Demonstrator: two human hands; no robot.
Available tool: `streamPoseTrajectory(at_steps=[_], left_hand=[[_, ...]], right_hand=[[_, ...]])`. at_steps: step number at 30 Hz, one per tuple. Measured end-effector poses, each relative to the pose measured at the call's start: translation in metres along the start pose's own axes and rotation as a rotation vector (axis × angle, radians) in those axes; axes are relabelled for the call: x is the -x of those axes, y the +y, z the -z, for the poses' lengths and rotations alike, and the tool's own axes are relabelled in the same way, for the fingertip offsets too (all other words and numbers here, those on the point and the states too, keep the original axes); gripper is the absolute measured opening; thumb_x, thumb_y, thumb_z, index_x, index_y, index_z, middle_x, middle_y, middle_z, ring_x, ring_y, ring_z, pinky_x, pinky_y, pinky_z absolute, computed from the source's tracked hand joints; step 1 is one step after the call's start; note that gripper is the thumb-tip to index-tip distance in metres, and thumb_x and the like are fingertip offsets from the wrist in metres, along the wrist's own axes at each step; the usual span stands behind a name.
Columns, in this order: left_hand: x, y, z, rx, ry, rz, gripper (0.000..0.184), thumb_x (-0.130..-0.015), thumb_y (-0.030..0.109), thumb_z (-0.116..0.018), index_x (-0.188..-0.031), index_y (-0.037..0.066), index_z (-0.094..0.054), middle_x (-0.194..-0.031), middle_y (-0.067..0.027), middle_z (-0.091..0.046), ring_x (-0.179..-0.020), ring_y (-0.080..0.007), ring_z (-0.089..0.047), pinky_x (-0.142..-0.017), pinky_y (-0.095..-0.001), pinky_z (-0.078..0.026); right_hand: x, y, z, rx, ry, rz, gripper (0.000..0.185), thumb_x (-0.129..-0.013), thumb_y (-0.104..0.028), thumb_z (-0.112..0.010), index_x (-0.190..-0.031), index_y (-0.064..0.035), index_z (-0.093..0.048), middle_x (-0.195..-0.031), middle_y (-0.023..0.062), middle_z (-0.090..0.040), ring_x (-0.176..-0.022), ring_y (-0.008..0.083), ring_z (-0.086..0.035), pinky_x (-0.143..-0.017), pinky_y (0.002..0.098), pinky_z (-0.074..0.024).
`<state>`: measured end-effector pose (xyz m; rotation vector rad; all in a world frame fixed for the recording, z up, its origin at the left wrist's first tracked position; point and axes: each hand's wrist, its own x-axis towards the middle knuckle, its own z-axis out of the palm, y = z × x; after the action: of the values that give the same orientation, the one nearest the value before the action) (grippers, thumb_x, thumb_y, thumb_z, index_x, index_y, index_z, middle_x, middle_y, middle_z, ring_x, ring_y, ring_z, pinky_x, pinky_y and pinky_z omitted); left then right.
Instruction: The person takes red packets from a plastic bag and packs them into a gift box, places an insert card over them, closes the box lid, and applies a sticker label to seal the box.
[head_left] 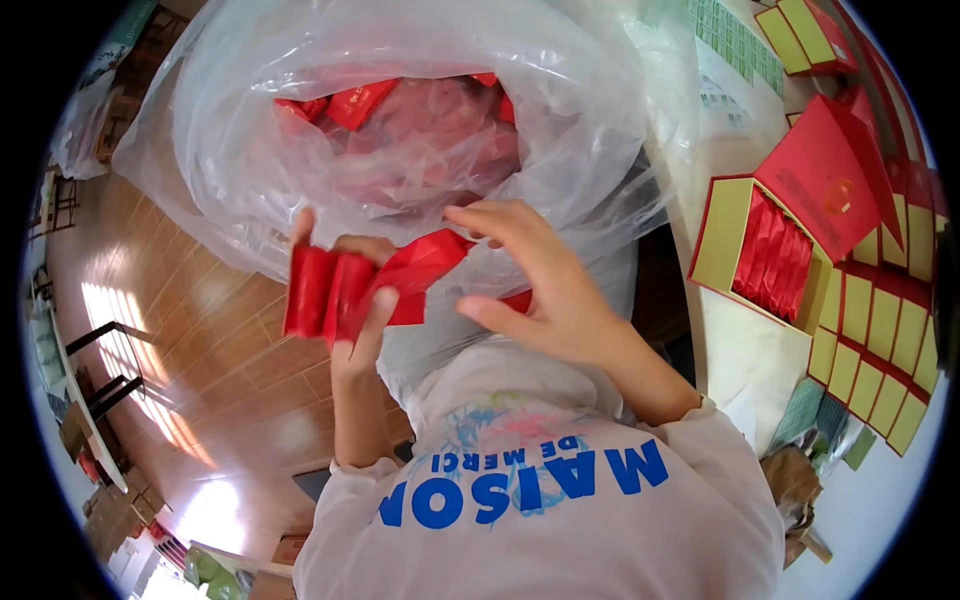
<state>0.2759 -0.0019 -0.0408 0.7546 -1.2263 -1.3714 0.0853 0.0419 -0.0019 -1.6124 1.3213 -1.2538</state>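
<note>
My left hand is wrapped round several small red packets, held side by side in front of my shirt. One packet leans out of the bunch toward my right hand. That hand has its fingers and thumb apart, close to the leaning packet, with no clear grip on anything. A bit of red shows behind the right thumb, and I cannot tell what it belongs to. Just beyond both hands stands a large clear plastic bag, its mouth gathered open over more red packets.
At the right, an open red box with a cream inside holds a row of red packets; its lid is raised. Several boxes are stacked beside it on the table. Wooden floor stretches out at the left.
</note>
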Motion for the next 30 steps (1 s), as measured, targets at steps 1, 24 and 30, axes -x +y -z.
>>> streamPoseTrajectory(at_steps=[1,24,30], left_hand=[[0.002,-0.003,0.0,0.004,0.002,0.103,0.091,-0.08,0.015,-0.074,-0.147,0.005,-0.013,-0.095,-0.0087,-0.057,-0.088,-0.0191,-0.056,-0.086,-0.0342,-0.045],[0.012,-0.016,-0.017,0.043,-0.478,0.743,0.116,-0.072,0.023,-0.082,-0.149,0.009,0.004,-0.133,-0.012,-0.039,-0.121,-0.0203,-0.044,-0.103,-0.0328,-0.035],[0.018,-0.019,-0.019,0.185,-0.638,0.904,0.13,-0.069,0.021,-0.084,-0.147,0.009,0.019,-0.137,-0.012,-0.036,-0.125,-0.0215,-0.041,-0.105,-0.032,-0.032]], right_hand=[[-0.001,0.001,-0.002,0.045,-0.004,0.054,0.033,-0.086,-0.012,-0.061,-0.117,-0.0035,-0.054,-0.106,0.0144,-0.058,-0.096,0.0292,-0.057,-0.081,0.0384,-0.0457],[0.016,0.021,0.022,-0.194,-0.072,-0.134,0.043,-0.075,0.005,-0.064,-0.117,-0.005,-0.055,-0.124,0.015,-0.05,-0.111,0.0305,-0.052,-0.089,0.0359,-0.0475],[0.011,0.026,0.035,-0.069,-0.5,-0.034,0.032,-0.073,0.002,-0.068,-0.105,-0.0062,-0.066,-0.103,0.0092,-0.06,-0.097,0.0257,-0.057,-0.083,0.0329,-0.0463]])
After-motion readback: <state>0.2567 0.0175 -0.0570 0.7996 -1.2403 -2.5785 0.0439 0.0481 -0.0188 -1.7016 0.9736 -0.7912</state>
